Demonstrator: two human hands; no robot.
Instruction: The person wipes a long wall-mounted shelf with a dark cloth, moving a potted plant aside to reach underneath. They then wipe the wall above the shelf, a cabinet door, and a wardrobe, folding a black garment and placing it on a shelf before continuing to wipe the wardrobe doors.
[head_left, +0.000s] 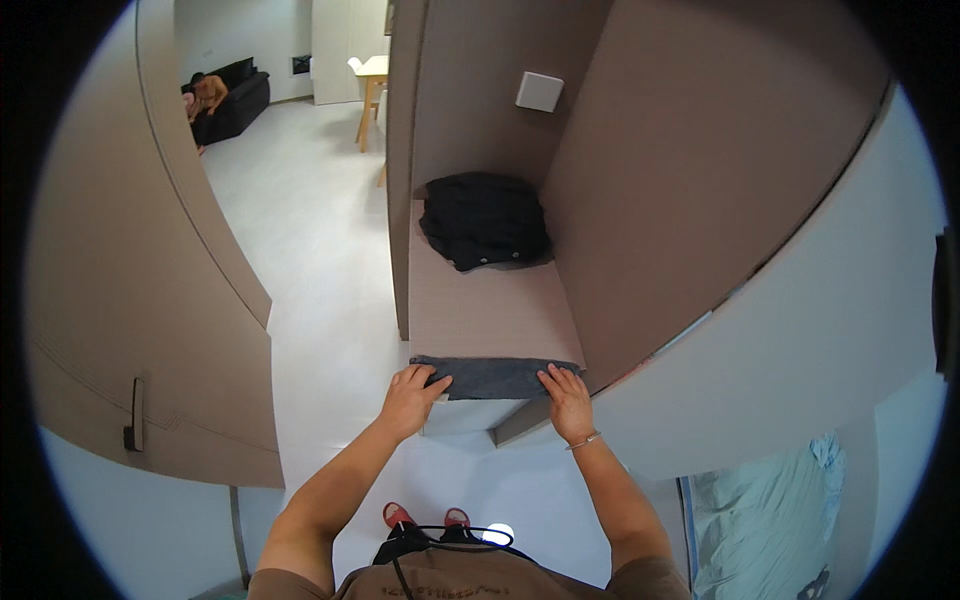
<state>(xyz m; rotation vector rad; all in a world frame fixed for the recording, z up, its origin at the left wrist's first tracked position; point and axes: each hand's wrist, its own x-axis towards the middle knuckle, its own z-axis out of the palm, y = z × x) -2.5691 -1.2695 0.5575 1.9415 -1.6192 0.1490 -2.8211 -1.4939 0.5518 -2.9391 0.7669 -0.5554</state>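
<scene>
A dark grey folded cloth (490, 378), perhaps a garment, lies in a long strip along the front edge of the pinkish-beige shelf (485, 320). At its left end my left hand (410, 397) grips it, fingers on top and thumb towards the middle. My right hand (568, 398), with a thin bracelet at the wrist, holds the opposite end in the same way. Further back on the shelf rests a black folded garment (485, 222) with small light buttons or studs along its near edge.
Brown panels (690, 170) enclose the shelf, with a white wall plate (540, 92) at the back. A brown door (160, 300) stands at left. Beyond the doorway are a table (373, 67) and a person on a black sofa (240, 100). A bed (760, 520) lies lower right.
</scene>
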